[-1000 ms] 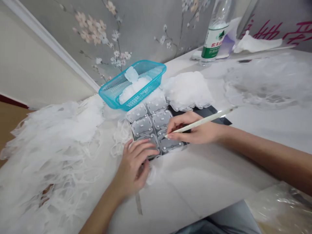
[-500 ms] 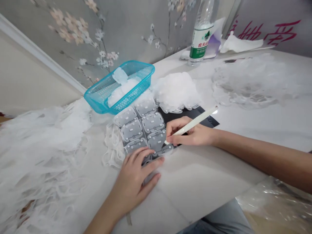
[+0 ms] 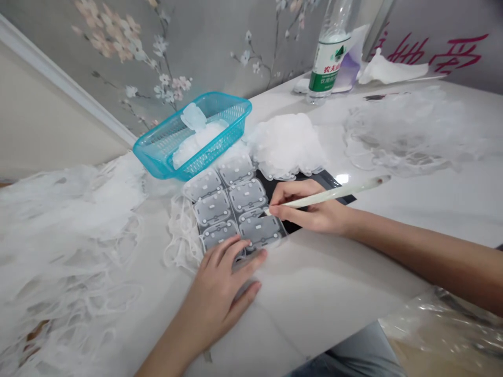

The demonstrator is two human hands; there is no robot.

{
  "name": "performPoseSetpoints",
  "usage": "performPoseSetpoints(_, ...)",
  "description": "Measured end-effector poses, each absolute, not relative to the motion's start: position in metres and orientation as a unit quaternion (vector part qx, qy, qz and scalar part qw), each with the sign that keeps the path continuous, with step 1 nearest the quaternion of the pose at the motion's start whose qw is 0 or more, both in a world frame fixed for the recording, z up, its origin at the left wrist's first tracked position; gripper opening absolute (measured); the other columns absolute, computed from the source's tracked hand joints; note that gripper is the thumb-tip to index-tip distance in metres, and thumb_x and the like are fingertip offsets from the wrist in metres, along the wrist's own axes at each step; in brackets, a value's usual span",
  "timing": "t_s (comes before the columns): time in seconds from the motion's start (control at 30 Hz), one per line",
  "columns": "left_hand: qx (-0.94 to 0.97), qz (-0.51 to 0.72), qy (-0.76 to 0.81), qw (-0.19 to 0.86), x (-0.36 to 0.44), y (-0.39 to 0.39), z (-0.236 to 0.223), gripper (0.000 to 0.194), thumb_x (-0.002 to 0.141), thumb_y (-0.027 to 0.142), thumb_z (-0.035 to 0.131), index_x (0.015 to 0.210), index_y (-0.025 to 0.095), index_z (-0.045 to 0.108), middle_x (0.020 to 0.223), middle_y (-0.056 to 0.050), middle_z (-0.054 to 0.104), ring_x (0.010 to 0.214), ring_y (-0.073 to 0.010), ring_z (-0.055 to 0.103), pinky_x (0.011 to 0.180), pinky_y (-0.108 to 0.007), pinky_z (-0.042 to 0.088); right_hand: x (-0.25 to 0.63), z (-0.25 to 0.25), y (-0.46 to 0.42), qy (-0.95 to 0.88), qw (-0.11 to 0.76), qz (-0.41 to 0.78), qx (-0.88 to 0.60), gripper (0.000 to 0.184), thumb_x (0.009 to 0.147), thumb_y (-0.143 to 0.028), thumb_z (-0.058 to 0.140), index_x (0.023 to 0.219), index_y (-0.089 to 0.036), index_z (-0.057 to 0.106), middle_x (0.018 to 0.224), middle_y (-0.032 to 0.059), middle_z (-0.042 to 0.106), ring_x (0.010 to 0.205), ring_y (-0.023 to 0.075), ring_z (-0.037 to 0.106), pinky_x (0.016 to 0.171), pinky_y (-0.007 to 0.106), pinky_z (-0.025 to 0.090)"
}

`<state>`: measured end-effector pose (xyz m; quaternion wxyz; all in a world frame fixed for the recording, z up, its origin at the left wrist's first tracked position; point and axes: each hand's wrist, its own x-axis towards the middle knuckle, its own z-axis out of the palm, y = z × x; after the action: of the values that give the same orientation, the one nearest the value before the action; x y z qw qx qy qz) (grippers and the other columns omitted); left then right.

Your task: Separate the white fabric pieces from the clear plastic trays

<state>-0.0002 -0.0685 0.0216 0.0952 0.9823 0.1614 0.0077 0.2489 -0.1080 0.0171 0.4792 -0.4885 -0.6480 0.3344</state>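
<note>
A sheet of translucent rounded plastic pieces (image 3: 231,204) lies on a black mat (image 3: 326,183) on the white table. My left hand (image 3: 222,288) rests flat on the sheet's near edge, fingers spread. My right hand (image 3: 308,209) pinches a long cream stick tool (image 3: 334,192) like a pen. The tool's tip touches the sheet at its right side, beside the middle pieces.
A teal basket (image 3: 165,149) with white pieces stands behind the sheet. A heap of cut pieces (image 3: 288,144) lies beside it. Lacy plastic offcuts (image 3: 66,235) cover the left; more offcuts (image 3: 412,131) lie at the right. A water bottle (image 3: 328,57) stands at the back. A plastic bag (image 3: 444,335) hangs below right.
My right hand and the stick's tip have shifted a little up the sheet. My left hand slid slightly nearer and stays flat on the sheet. The view has swung a little.
</note>
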Motion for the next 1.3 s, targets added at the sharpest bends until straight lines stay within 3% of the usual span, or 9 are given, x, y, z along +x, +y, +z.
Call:
performPoseSetpoints(0.23, 0.983, 0.008, 0.155, 0.101, -0.002, -0.068, 0.019, 0.042, 0.089, 0.026, 0.047, 0.130, 0.035, 0.044, 0.133, -0.006, 0.040, 0.126, -0.0282, 0.031, 0.097, -0.046, 0.037, 0.243, 0.016, -0.114, -0.760, 0.393, 0.308, -0.417, 0.012, 0.082, -0.018, 0.052, 0.072, -0.013, 0.057, 0.061, 0.0001, 0.054, 0.053, 0.0082, 0.046, 0.052, 0.019, 0.035)
performPoseSetpoints(0.43, 0.980, 0.009, 0.171, 0.098, 0.001, -0.068, 0.019, 0.053, 0.089, 0.031, 0.048, 0.139, 0.019, 0.035, 0.129, -0.011, 0.045, 0.124, -0.0271, 0.033, 0.101, -0.043, 0.034, 0.235, 0.015, -0.115, -0.706, 0.449, 0.259, -0.482, 0.014, 0.084, -0.020, 0.052, 0.073, -0.013, 0.055, 0.059, -0.0018, 0.052, 0.051, 0.0066, 0.044, 0.051, 0.017, 0.035)
performPoseSetpoints(0.57, 0.983, 0.009, 0.152, 0.099, 0.001, -0.067, 0.020, 0.045, 0.089, 0.027, 0.047, 0.134, 0.028, 0.043, 0.128, -0.009, 0.044, 0.125, -0.0284, 0.033, 0.098, -0.044, 0.037, 0.239, 0.017, -0.113, -0.664, 0.479, 0.241, -0.521, 0.013, 0.084, -0.021, 0.054, 0.073, -0.014, 0.055, 0.056, -0.0037, 0.050, 0.049, 0.0060, 0.040, 0.048, 0.017, 0.033)
performPoseSetpoints(0.7, 0.985, 0.006, 0.145, 0.092, -0.001, -0.067, 0.018, 0.044, 0.090, 0.026, 0.046, 0.134, 0.033, 0.042, 0.132, -0.008, 0.039, 0.127, -0.0284, 0.029, 0.099, -0.045, 0.036, 0.241, 0.018, -0.113, -0.716, 0.433, 0.316, -0.446, 0.014, 0.083, -0.021, 0.054, 0.072, -0.013, 0.056, 0.058, -0.0016, 0.053, 0.051, 0.0069, 0.044, 0.049, 0.017, 0.034)
performPoseSetpoints(1.1, 0.981, 0.009, 0.157, 0.114, 0.001, -0.067, 0.019, 0.042, 0.089, 0.027, 0.047, 0.130, 0.034, 0.047, 0.133, -0.006, 0.041, 0.125, -0.0285, 0.033, 0.099, -0.046, 0.037, 0.239, 0.018, -0.116, -0.794, 0.339, 0.311, -0.396, 0.013, 0.083, -0.015, 0.047, 0.075, -0.013, 0.057, 0.068, 0.0039, 0.059, 0.061, 0.0110, 0.051, 0.057, 0.020, 0.038)
performPoseSetpoints(1.3, 0.982, 0.008, 0.155, 0.112, 0.001, -0.066, 0.019, 0.044, 0.089, 0.027, 0.047, 0.133, 0.035, 0.043, 0.131, -0.007, 0.041, 0.125, -0.0283, 0.033, 0.098, -0.046, 0.038, 0.239, 0.018, -0.118, -0.826, 0.313, 0.273, -0.382, 0.019, 0.090, -0.019, 0.042, 0.080, -0.013, 0.057, 0.070, 0.0052, 0.058, 0.066, 0.0126, 0.052, 0.059, 0.021, 0.035)
